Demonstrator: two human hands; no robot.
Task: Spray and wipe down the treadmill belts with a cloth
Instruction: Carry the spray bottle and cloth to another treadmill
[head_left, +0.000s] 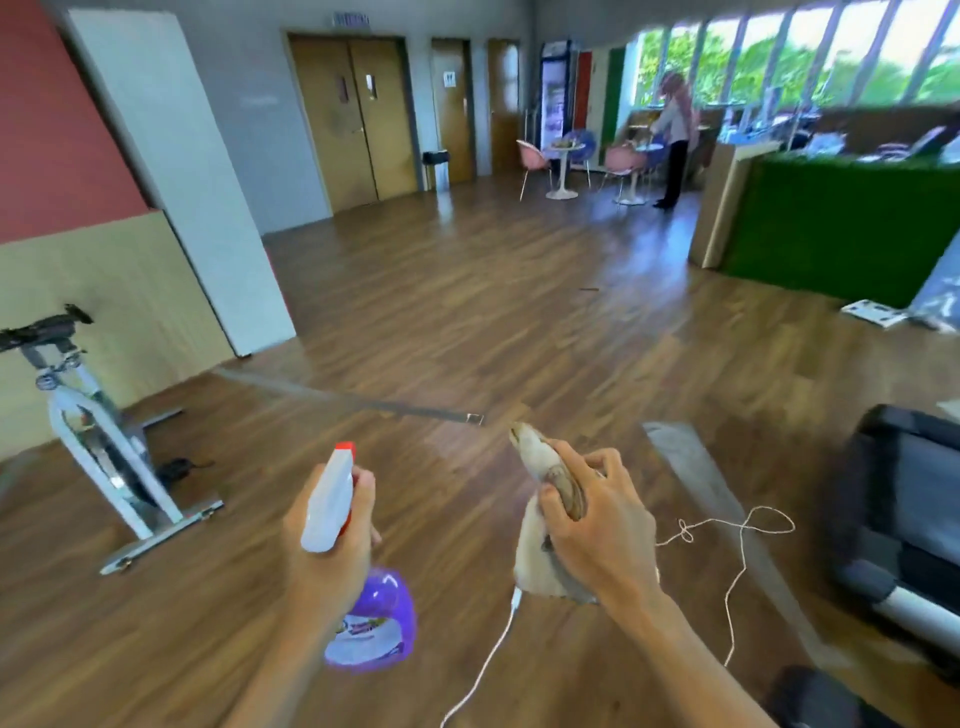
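Fingers first: your left hand is wrapped round the neck of the spray bottle, one fingertip up beside the white trigger head with its red nozzle, the purple body hanging below your palm. That bottle looks like thin plastic with liquid in it, so expect some sloshing weight and a slick wall; the neck is the right place to hold it. Your right hand has the cloth bunched in a curled fist, one end poking up, the rest drooping under your wrist. It's soft and limp and will want spreading flat under the palm to wipe properly. A thin white cord trails across the wooden floor just beside you. Off to your right edge sits the treadmill, dark belt showing, untouched by either hand. Further left, an exercise bike; far back, doors and a person at café tables.
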